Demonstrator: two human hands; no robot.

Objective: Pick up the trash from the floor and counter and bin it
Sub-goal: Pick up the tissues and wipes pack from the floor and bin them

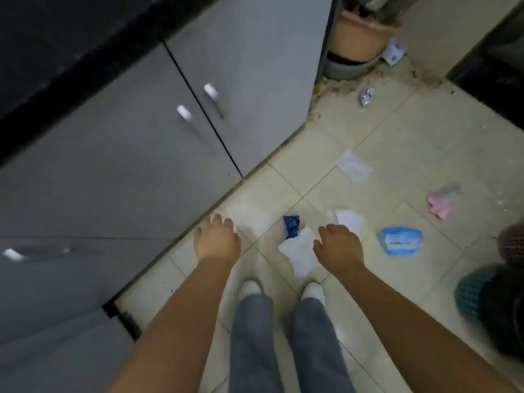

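Trash lies scattered on the tiled floor. A white tissue sits just ahead of my feet, with a small dark blue wrapper touching its far edge. Further out lie another white tissue, a white paper, a light blue packet, a pink and grey piece and a crumpled foil wrapper. My left hand hangs over the floor by the cabinet base, fingers loosely curled, holding nothing. My right hand hovers at the tissue's right edge, also with nothing in it.
Grey cabinet doors with metal handles run along the left under a dark counter. A terracotta pot stands in the far corner with a white wrapper beside it. A dark teal mesh basket sits at the right edge.
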